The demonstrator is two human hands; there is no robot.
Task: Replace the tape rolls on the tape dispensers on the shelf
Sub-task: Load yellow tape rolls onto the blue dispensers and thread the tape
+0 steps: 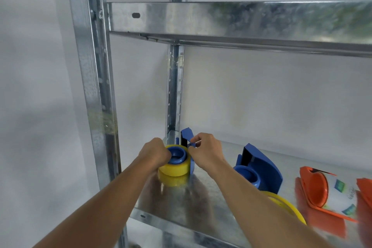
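A blue tape dispenser [186, 135] lies at the back left corner of the metal shelf [177, 205], with a yellow tape roll [175, 169] seated on its blue hub [177, 155]. My left hand [155, 152] grips the left side of that roll. My right hand [207, 151] pinches the dispenser's blue front part beside the roll. A second blue dispenser [259, 169] with a bare hub lies to the right. Another yellow roll [287, 207] lies flat near the front edge, partly hidden by my right forearm.
An orange dispenser [314, 189] holding a white printed roll [342, 197] lies at the far right, with another orange piece [365, 191] at the frame edge. An upper shelf [241, 24] hangs overhead. Steel uprights [94, 86] stand at the left; a white wall is behind.
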